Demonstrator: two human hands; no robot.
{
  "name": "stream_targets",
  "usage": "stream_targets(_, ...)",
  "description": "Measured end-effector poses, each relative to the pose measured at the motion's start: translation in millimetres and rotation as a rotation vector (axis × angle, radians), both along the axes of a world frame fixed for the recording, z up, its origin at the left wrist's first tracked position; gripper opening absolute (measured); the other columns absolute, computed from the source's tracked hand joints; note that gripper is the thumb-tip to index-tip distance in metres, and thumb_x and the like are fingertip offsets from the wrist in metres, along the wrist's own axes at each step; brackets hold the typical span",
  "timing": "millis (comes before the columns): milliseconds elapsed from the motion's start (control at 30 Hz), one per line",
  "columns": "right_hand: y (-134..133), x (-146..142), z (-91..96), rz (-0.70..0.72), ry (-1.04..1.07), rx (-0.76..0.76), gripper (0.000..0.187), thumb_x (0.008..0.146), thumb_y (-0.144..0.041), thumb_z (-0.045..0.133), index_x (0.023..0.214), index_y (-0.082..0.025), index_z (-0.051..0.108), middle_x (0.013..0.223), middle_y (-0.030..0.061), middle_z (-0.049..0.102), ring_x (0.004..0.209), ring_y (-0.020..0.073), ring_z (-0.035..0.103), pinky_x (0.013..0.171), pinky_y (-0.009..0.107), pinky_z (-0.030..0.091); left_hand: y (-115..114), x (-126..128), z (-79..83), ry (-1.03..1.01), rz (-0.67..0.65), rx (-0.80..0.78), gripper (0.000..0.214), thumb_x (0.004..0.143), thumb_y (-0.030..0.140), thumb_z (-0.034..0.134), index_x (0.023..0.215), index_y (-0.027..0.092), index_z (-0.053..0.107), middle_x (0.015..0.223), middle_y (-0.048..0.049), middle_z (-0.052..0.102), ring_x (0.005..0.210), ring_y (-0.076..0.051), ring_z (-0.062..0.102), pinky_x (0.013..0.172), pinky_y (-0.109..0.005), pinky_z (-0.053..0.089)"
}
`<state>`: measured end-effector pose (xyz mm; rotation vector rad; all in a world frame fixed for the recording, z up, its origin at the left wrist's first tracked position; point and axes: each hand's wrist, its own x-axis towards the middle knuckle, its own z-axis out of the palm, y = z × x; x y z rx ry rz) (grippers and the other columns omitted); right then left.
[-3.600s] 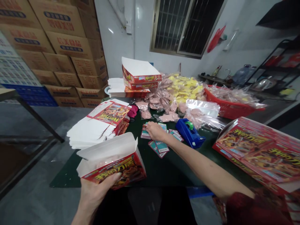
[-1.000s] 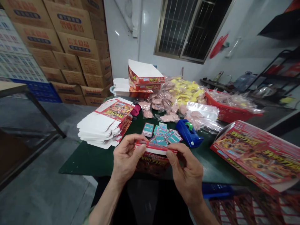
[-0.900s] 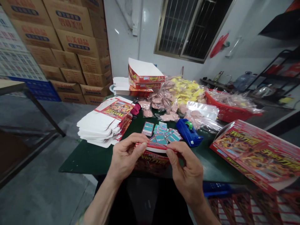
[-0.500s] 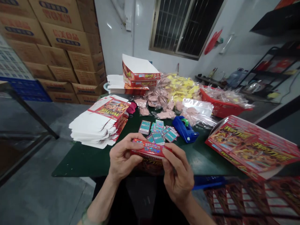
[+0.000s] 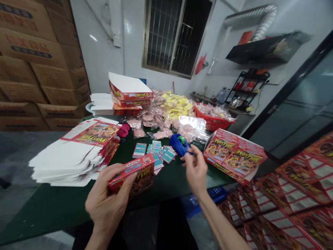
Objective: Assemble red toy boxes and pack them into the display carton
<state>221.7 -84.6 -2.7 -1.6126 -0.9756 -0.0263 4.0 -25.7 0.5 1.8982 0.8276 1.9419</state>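
Note:
My left hand (image 5: 109, 198) grips a small red printed carton (image 5: 142, 177), thumb on the near side and fingers over the top, tilted above the table's front part. My right hand (image 5: 196, 168) is at the near end of a blue tape dispenser (image 5: 179, 145) that carries a green roll. Its thumb and forefinger are pinched together there; whether tape is between them is too small to see. Several teal-backed cards (image 5: 156, 156) lie loosely piled beyond the carton, left of the dispenser.
Flattened white-and-red cartons (image 5: 70, 158) are stacked at left. An open display box (image 5: 234, 154) holding red cartons stands at right. Behind lie bagged pink and yellow pieces (image 5: 174, 106), a red basket (image 5: 215, 121) and more display boxes (image 5: 132, 95). Filled boxes (image 5: 293, 191) sit low at right.
My right hand has let go of the carton and moved right to the tape dispenser. My left hand keeps the carton, now turned and shifted left. The view has swung right.

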Motion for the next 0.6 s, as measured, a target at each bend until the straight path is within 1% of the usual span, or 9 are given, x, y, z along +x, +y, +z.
stream_targets(67,13,49,5.7,-0.087,0.022,-0.131,0.034,0.090,-0.029,0.042,0.113,-0.008,0.054,0.101,0.0129,0.059,0.083,0.0194,0.060,0.071,0.034,0.052,-2,4,-1.1,0.028,-0.011,0.000,0.027,0.069,0.016,0.072,0.093,0.020,0.062,0.088,-0.0010,0.063,0.078,-0.015,0.060,0.072,-0.026,0.049)
stream_targets(133,26,89,11.6,-0.077,0.052,-0.300,0.024,0.086,-0.027,0.052,0.097,-0.008,0.061,0.092,0.0092,0.062,0.083,0.0197,0.060,0.073,0.033,0.051,-2,7,-1.3,0.074,-0.049,-0.011,0.024,0.071,0.017,0.071,0.092,0.020,0.061,0.086,-0.0007,0.062,0.076,-0.014,0.060,0.070,-0.026,0.048)
stream_targets(167,32,104,14.1,-0.053,0.075,-0.390,0.021,0.086,-0.027,0.055,0.095,-0.010,0.062,0.091,0.0070,0.062,0.083,0.0188,0.060,0.073,0.033,0.051,-1,8,-1.3,0.082,-0.051,-0.014,0.023,0.072,0.018,0.070,0.092,0.019,0.061,0.085,-0.0006,0.062,0.076,-0.014,0.059,0.070,-0.026,0.048)
stream_targets(233,42,123,18.1,0.001,0.133,-0.560,0.023,0.086,-0.030,0.058,0.098,-0.012,0.061,0.097,0.0039,0.062,0.085,0.0179,0.061,0.073,0.033,0.052,0,9,-1.2,0.080,-0.052,-0.005,0.023,0.072,0.018,0.070,0.093,0.019,0.060,0.085,-0.0006,0.061,0.075,-0.014,0.059,0.069,-0.026,0.048)
stream_targets(333,52,134,21.9,0.058,0.228,-0.732,0.028,0.087,-0.033,0.056,0.107,-0.013,0.058,0.108,0.0045,0.060,0.092,0.0199,0.060,0.077,0.036,0.052,1,8,-1.5,0.075,-0.087,0.004,0.024,0.072,0.019,0.070,0.094,0.019,0.060,0.086,-0.0013,0.061,0.076,-0.015,0.059,0.068,-0.027,0.048)
stream_targets(433,57,137,24.2,0.061,0.330,-0.814,0.029,0.088,-0.032,0.056,0.111,-0.014,0.057,0.113,0.0062,0.058,0.096,0.0204,0.059,0.080,0.038,0.051,0,8,-2.0,0.068,-0.095,-0.003,0.024,0.073,0.020,0.070,0.094,0.019,0.060,0.086,-0.0013,0.061,0.075,-0.015,0.059,0.068,-0.027,0.048)
stream_targets(500,58,136,24.8,0.035,0.408,-0.816,0.030,0.088,-0.032,0.055,0.114,-0.015,0.055,0.115,0.0072,0.057,0.097,0.0201,0.059,0.081,0.039,0.051,0,8,-2.3,0.063,-0.099,0.000,0.024,0.073,0.019,0.070,0.094,0.019,0.060,0.085,-0.0013,0.061,0.075,-0.014,0.059,0.068,-0.027,0.048)
stream_targets(600,61,132,22.7,-0.003,0.540,-0.747,0.032,0.089,-0.032,0.055,0.116,-0.015,0.054,0.116,0.0081,0.056,0.098,0.0197,0.058,0.082,0.040,0.051,1,8,-3.0,0.063,-0.110,0.002,0.023,0.073,0.019,0.070,0.094,0.019,0.060,0.086,-0.0014,0.061,0.076,-0.014,0.059,0.068,-0.026,0.048)
